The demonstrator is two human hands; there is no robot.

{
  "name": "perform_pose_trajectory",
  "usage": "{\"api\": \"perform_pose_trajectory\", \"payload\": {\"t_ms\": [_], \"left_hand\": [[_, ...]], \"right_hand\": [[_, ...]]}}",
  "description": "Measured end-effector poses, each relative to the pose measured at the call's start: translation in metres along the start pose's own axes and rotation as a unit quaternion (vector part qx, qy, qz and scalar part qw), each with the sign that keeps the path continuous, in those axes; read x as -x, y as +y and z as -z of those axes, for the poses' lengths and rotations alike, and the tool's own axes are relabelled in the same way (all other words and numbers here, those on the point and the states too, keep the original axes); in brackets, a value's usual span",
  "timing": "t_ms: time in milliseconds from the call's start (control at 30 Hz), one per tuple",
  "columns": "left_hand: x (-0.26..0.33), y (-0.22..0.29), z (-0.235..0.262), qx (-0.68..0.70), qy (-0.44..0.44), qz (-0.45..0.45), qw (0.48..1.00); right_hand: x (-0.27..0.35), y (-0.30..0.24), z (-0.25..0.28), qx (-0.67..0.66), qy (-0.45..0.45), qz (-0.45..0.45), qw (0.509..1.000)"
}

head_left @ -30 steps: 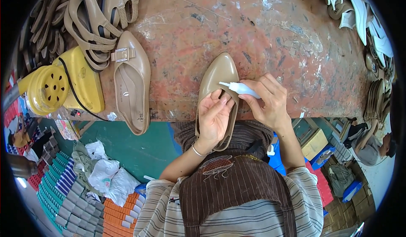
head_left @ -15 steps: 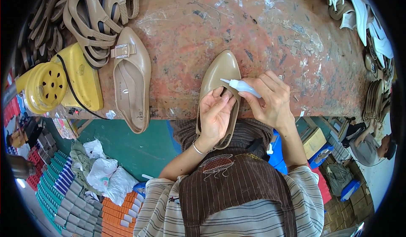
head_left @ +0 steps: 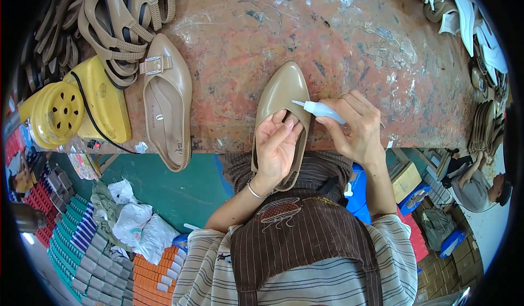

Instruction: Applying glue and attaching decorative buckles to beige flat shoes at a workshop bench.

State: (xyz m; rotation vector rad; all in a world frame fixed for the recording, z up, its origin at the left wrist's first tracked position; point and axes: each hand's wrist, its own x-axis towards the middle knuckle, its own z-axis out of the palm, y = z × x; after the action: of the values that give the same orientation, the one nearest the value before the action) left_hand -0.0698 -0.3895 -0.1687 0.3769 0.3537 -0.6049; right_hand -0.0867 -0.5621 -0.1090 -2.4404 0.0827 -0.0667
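A beige pointed slingback shoe lies at the table's near edge, its toe pointing away from me and its heel end over my lap. My left hand grips it, with the fingertips tucked inside at the throat. In my right hand is a small white squeeze bottle, held between thumb and fingers. Its thin nozzle tip points left, at the vamp just above the throat; whether it touches the shoe I cannot tell. On the left rests a finished-looking beige shoe with a bow ornament.
Beige slingback shoes are heaped at the far left of the worn red-brown table. Beside them stands a yellow device with a black cable. White and beige shoe parts lie far right. Another person is at the right.
My right hand has shifted slightly right, and the bottle's nozzle has moved with it across the vamp. My left hand still holds the shoe in nearly the same place.
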Motion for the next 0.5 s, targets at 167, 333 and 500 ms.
{"api": "perform_pose_trajectory", "payload": {"t_ms": [167,333,500], "left_hand": [[-0.002,-0.001,0.001,-0.021,0.023,0.008,0.999],[0.0,-0.002,-0.008,-0.013,0.023,-0.01,1.0],[0.004,0.003,-0.002,-0.017,-0.011,0.004,1.0]], "right_hand": [[-0.008,0.017,-0.001,-0.139,0.071,-0.038,0.987],[-0.042,0.05,-0.026,-0.176,0.22,-0.021,0.959],[-0.064,0.059,-0.031,-0.026,0.195,0.007,0.98]]}}
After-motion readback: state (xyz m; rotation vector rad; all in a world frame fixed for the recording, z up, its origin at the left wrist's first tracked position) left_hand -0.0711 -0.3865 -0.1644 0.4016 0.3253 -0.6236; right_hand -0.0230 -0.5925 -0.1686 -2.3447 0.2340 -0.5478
